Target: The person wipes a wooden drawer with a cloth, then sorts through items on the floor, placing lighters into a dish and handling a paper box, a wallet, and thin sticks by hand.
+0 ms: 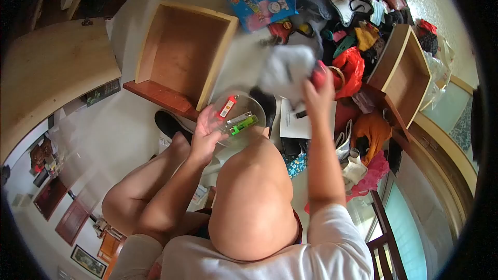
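My left hand (206, 134) grips the rim of a clear round plastic container (259, 108), held over my knee. Inside it lie a red item with a printed label (226, 107), shaped like a lighter, and a bright green slim item (243, 125). My right hand (320, 93), smeared by motion, is closed around a pinkish-red object (318, 76). A blurred white, cloth-like thing (288, 70) is at its fingers; whether it is held too I cannot tell. Below that hand lies a white sheet or book (294, 122) with a small black item on it.
A wooden drawer (181, 46) lies on the floor ahead to the left, and a second drawer (402, 67) at the right. Between them spreads a pile with a blue printed package (262, 1), a red plastic bag (350, 70) and an orange cloth (371, 132). A wooden cabinet (57, 72) is at left.
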Motion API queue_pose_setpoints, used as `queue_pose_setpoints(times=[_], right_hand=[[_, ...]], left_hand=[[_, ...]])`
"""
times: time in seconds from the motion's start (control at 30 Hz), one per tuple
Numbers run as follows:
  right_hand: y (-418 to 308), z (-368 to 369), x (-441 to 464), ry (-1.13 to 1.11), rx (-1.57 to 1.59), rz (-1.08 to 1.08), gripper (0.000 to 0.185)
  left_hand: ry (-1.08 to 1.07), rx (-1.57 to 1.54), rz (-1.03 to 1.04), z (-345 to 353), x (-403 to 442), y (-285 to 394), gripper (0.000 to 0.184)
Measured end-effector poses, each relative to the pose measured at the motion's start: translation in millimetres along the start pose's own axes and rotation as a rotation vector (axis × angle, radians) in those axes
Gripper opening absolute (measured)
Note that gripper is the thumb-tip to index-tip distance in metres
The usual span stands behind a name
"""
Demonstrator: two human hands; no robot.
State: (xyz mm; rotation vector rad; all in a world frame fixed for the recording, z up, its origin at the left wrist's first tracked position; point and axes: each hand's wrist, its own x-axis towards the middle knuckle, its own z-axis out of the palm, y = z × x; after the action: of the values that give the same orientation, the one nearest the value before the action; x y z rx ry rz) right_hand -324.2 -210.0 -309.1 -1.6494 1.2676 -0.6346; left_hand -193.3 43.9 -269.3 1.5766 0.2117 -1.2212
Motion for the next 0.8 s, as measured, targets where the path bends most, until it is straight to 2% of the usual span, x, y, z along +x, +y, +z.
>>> queue_pose_setpoints(times=[0.03, 0.07, 0.1, 0.17, 0.23, 0.3, 0.33, 0.43, 0.47, 0.53, 0.63, 0.7, 0.77, 0.8], right_hand=[[0.2, -37.6, -13.9, -0.052, -0.164, 0.034, 0.037], [-14.1, -73.8, -23.5, -0.234, -0.358, 0.253, 0.037], [6.1, -106.0, -38.5, -0.289, -0.664, 0.119, 0.032], [9.8, -151.4, -57.0, -0.594, -1.04, 0.202, 0.024], [45.9, -188.8, -80.7, -0.654, -1.262, 0.146, 0.018], [-10.1, -156.3, -67.6, -0.466, -1.124, 0.091, 0.016], [-23.1, -134.1, -62.2, -0.342, -0.922, -0.095, 0.018], [-63.6, -51.4, -51.6, -0.602, -0.619, -0.16, 0.021], [-74.0, -25.9, -50.7, -0.704, -0.657, -0.217, 0.023], [-74.6, 8.2, -47.0, -0.773, -0.675, -0.423, 0.026], [-65.2, 39.7, -4.9, -0.718, -0.404, -0.091, 0.026], [-26.1, 66.6, 34.9, -0.518, -0.335, 0.054, 0.023], [11.1, 93.0, 56.8, -0.338, -0.605, -0.239, 0.021], [27.6, 104.9, 62.9, -0.334, -0.684, -0.312, 0.02]], left_hand=[[-0.013, -0.003, -0.001, -0.2, 1.0, 2.0, 0.076], [-0.013, -0.018, 0.003, -3.1, 3.9, -1.4, 0.075], [0.003, -0.011, 0.003, -2.9, 5.9, -1.4, 0.075], [0.03, 0.0, -0.005, 1.2, 9.3, -2.0, 0.074], [0.002, -0.005, -0.001, 5.6, 14.3, -4.6, 0.074], [-0.018, -0.004, 0.006, 10.9, 18.1, -3.9, 0.073], [-0.025, -0.002, 0.008, 16.6, 19.7, -4.0, 0.073], [-0.039, 0.043, 0.036, 27.9, 26.3, -2.8, 0.072], [-0.04, 0.075, 0.059, 29.6, 29.4, -2.6, 0.072], [-0.023, 0.04, 0.045, 37.5, 32.5, 8.0, 0.073], [-0.01, -0.025, 0.041, 30.0, 41.3, 13.8, 0.072], [-0.005, -0.004, 0.047, 18.7, 46.9, 8.1, 0.071], [0.003, 0.031, 0.038, 12.5, 49.5, 3.1, 0.072], [0.0, 0.037, 0.038, 10.6, 50.1, -1.2, 0.072]])
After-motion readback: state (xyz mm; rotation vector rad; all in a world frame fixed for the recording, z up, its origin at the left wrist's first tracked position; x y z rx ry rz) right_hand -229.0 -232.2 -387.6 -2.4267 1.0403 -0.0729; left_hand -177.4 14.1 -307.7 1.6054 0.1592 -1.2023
